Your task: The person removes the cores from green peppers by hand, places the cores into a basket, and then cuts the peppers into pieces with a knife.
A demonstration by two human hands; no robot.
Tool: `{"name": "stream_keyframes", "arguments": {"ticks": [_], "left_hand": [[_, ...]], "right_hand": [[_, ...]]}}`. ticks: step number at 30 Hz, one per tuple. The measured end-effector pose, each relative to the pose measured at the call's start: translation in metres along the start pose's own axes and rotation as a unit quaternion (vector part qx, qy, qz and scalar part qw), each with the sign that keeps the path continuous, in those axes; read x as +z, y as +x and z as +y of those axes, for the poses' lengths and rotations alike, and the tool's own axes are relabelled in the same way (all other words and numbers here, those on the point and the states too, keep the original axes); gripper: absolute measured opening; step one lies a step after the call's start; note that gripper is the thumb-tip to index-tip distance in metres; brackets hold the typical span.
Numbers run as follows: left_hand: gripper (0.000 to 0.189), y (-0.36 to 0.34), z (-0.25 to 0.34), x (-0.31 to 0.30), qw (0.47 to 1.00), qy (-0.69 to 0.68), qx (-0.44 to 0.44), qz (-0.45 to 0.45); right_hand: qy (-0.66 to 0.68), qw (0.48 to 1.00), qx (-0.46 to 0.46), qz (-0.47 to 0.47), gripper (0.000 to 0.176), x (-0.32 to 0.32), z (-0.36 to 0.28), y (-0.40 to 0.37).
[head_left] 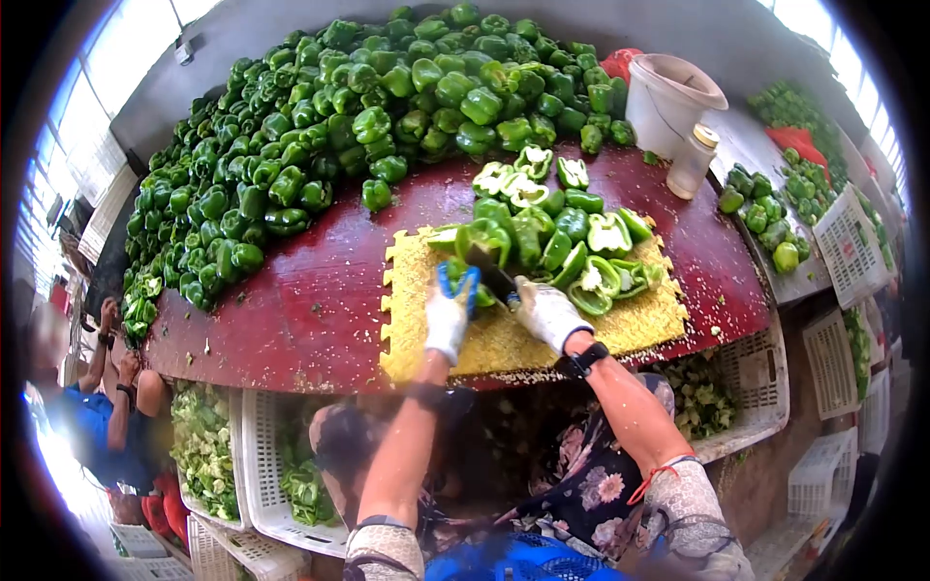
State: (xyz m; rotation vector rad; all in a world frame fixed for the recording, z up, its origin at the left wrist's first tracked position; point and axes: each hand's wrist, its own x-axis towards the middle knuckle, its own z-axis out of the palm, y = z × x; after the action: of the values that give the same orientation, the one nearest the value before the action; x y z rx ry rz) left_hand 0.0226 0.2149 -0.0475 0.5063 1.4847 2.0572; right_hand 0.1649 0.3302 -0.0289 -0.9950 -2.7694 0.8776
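A cut looks under way: left hand (448, 315) clamped on a green pepper (450, 273) atop the yellow mat (504, 341), right hand (547, 312) with its grip closed round the knife (496, 279) just beside it; the next stroke needs the holding grip kept clear.

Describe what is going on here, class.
A person in white gloves works at a yellow foam mat. The left hand grips a green bell pepper; the right hand holds a dark-bladed knife against it. Cut pepper halves lie further back on the mat, and a heap of whole green peppers sits behind on the dark red table.
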Motion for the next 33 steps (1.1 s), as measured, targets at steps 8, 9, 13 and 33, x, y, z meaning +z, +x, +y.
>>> {"name": "stream_keyframes", "arguments": {"ticks": [8,9,13,33], "left_hand": [[0.05,0.088,0.043,-0.022,0.975,0.216,0.049,-0.015],[0.066,0.137,0.006,-0.054,0.977,0.145,0.156,0.018],[0.097,0.229,0.033,-0.09,0.736,0.627,0.129,0.221],[0.047,0.125,0.072,-0.134,0.994,-0.07,0.036,0.073]], "right_hand": [[0.024,0.997,0.059,0.038,0.04,-0.021,0.007,0.016],[0.011,0.997,0.05,0.05,0.04,-0.023,0.003,0.012],[0.011,0.998,0.064,0.007,0.041,-0.027,0.003,0.013],[0.038,0.996,-0.082,-0.029,0.05,-0.025,-0.039,-0.015]]}}
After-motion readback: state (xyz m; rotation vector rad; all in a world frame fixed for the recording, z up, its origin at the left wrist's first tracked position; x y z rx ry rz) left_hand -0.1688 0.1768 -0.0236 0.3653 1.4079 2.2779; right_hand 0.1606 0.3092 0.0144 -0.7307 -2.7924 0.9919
